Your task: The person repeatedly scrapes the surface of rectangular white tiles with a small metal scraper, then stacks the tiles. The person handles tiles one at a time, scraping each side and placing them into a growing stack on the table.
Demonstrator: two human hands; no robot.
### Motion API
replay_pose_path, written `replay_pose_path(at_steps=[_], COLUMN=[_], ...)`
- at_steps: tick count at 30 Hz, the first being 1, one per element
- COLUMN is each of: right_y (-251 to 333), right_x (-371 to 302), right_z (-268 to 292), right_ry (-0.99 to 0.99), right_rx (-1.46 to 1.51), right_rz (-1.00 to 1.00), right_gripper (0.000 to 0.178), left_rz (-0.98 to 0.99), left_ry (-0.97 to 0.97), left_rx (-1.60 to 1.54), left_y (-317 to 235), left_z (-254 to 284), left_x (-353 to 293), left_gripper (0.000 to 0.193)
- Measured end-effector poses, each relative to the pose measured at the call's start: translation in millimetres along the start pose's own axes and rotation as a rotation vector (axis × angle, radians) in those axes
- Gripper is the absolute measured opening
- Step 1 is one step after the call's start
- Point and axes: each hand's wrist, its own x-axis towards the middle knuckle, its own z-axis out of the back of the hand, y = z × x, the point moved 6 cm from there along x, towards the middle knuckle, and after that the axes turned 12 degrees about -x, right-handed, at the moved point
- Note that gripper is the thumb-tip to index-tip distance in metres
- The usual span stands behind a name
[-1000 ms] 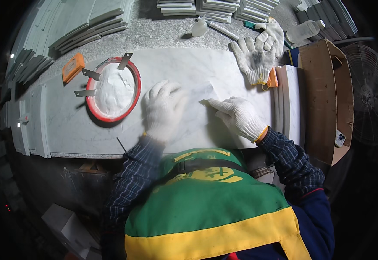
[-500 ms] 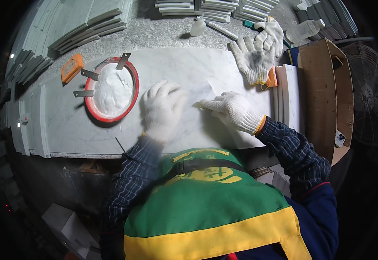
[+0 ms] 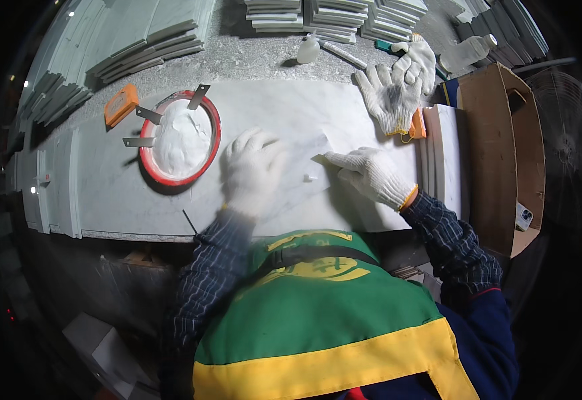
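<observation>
My left hand (image 3: 256, 170), in a white knit glove, is over the pale marble slab (image 3: 278, 100); its fingers are smeared by motion. To its right my right hand (image 3: 374, 175), gloved alike, has its index finger stretched leftward and the other fingers curled. A small dark sliver shows at that fingertip; what the hand grips I cannot make out. Between the hands lies a faint grey, sharp-cornered patch on the slab, and a small white bit (image 3: 310, 178). Left of my left hand stands a red-rimmed bowl (image 3: 216, 127) of white paste (image 3: 181, 143), with several metal scraper blades (image 3: 148, 115) on its rim.
Worn white gloves (image 3: 391, 97) lie at the slab's far right, by an orange object (image 3: 417, 125). A cardboard box (image 3: 491, 153) stands right of stacked slabs (image 3: 448, 150). Behind are a small bottle (image 3: 308, 50), a clear bottle (image 3: 468, 53) and tile stacks (image 3: 274, 17). Left is an orange block (image 3: 121, 105).
The whole view has shifted slightly. The small white bit now shows on the slab between my hands. My right index fingertip sits a little farther from my left hand, which is still blurred.
</observation>
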Motion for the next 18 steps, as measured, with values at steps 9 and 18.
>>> replay_pose_path(at_steps=[9,18], right_y=[38,63], right_x=[-9,-17], right_z=[2,11], right_ry=[-0.167,-0.352], right_rx=[-0.254,-0.353], right_rz=[0.133,0.3], right_gripper=[0.039,0.015], left_rz=[-0.012,-0.014], left_ry=[0.0,0.004], left_rx=[-0.02,-0.027], left_y=[-1,0], left_z=[-1,-1], left_x=[3,3], left_gripper=[0.019,0.019])
